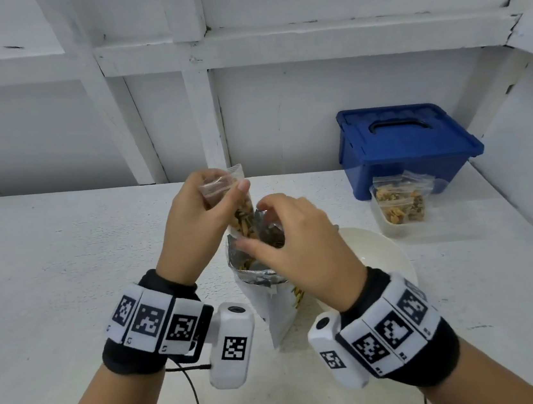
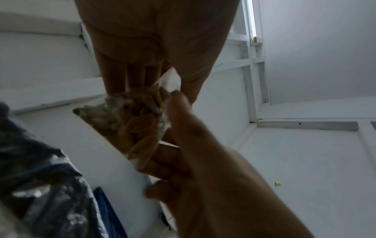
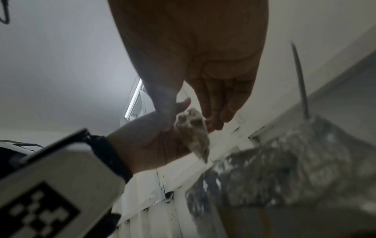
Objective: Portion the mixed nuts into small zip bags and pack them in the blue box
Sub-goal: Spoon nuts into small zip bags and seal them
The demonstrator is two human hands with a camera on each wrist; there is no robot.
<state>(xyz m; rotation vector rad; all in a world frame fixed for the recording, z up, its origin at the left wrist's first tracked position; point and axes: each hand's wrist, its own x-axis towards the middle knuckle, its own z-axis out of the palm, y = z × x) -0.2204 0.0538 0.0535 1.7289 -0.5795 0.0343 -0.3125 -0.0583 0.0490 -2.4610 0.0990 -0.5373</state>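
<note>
Small clear plastic zip bag [image 1: 237, 205], part-filled with tan and dark mixed nuts [image 1: 244, 219], held upright above the middle of the white table [image 1: 64, 260], just over the mouth of a large foil-lined white pouch [image 1: 264, 279]. Pinched near its top by the left hand [image 1: 200, 223], thumb on the near face, fingers curled behind. In the left wrist view [image 2: 140, 122], flat tan pieces pressed against the clear film; no print legible on it. Right hand [image 1: 301, 248] just beside, fingers bent down at the bag's side and over the pouch's crumpled silver rim; whether anything sits between its fingertips cannot be told. In the right wrist view, thumb and fingers [image 3: 219, 103] drawn close together beside the bag's lower corner [image 3: 195, 135].

Pouch standing open, silver inside, plain white outside with a small dark mark too blurred to read. Behind it, partly hidden, a round white bowl [image 1: 389, 254]. Farther right, a translucent plastic tub [image 1: 392, 226] holding filled zip bags of nuts [image 1: 399, 202], touching the front of a blue plastic box with closed handled lid [image 1: 403, 148] against the white panelled wall [image 1: 279, 99]. Black-and-white square coded markers on both wristbands [image 1: 152, 320]; no brand name readable anywhere.
</note>
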